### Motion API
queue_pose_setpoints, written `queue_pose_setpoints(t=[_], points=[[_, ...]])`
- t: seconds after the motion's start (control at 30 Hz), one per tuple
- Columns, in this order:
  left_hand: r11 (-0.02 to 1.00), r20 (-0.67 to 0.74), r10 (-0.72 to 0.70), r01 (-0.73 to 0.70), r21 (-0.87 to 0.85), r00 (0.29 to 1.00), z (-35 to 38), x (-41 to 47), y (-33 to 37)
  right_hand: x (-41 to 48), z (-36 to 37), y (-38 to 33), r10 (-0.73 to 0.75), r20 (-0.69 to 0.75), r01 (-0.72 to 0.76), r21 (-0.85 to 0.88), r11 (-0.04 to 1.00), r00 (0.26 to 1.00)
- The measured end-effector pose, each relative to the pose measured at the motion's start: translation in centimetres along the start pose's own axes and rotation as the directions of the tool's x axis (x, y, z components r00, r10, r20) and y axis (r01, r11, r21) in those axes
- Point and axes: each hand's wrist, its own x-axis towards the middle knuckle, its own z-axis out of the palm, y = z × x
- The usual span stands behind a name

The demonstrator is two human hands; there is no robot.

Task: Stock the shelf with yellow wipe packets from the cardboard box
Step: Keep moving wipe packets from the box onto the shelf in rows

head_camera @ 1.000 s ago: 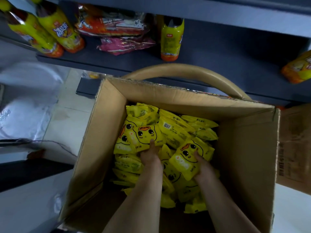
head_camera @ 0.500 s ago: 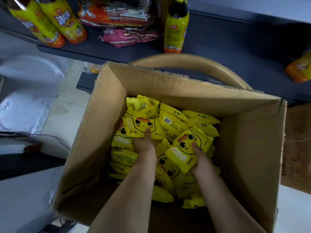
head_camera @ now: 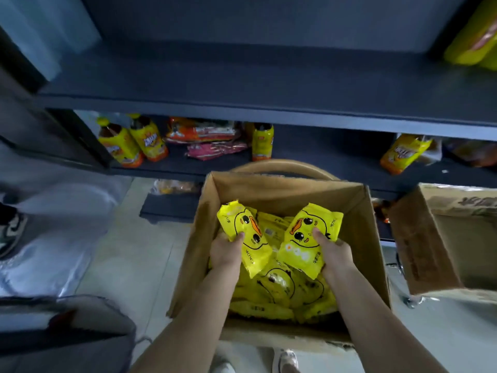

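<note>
The yellow wipe packets (head_camera: 309, 235) I hold are glossy, crinkled plastic film. The cardboard box (head_camera: 282, 192) is matt brown, ragged along its near edge. The far shelf (head_camera: 242, 84) looks smooth, matt and dark. The bottles (head_camera: 262, 142) have shiny plastic wraps.

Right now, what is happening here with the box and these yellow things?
A person stands over an open cardboard box in front of a dark shelf. The left hand grips one yellow wipe packet and the right hand grips a second packet, both held above the pile of packets in the box. No yellow wipe packet is seen on the shelf; its lower board carries bottles and snack bags.
</note>
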Motion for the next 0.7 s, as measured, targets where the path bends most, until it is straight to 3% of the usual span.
queue_pose_setpoints(t=[0.1, 0.23, 0.43, 0.7], points=[[0.983, 0.109, 0.129, -0.113, -0.144, 0.986, -3.7, -2.0, 2.5, -4.5, 0.0, -1.7, -0.09, 0.007, 0.09, 0.024, 0.996, 0.996], [0.951, 0.102, 0.308, -0.307, -0.03, 0.946, -8.1, -4.3, 7.1, -10.3, 0.3, -4.9, -0.184, 0.057, 0.178, 0.091, 0.98, 0.981], [0.873, 0.163, 0.482, -0.487, -0.011, 0.861, -12.7, -7.0, 15.4, -15.1, 1.0, -11.0, -0.378, 0.093, 0.368, 0.109, 0.923, 0.921], [0.629, 0.214, 0.68, -0.708, 0.321, 0.701, -15.5, -9.1, 27.5, -19.4, 1.1, -20.5, -0.554, 0.145, 0.525, 0.196, 0.828, 0.82]])
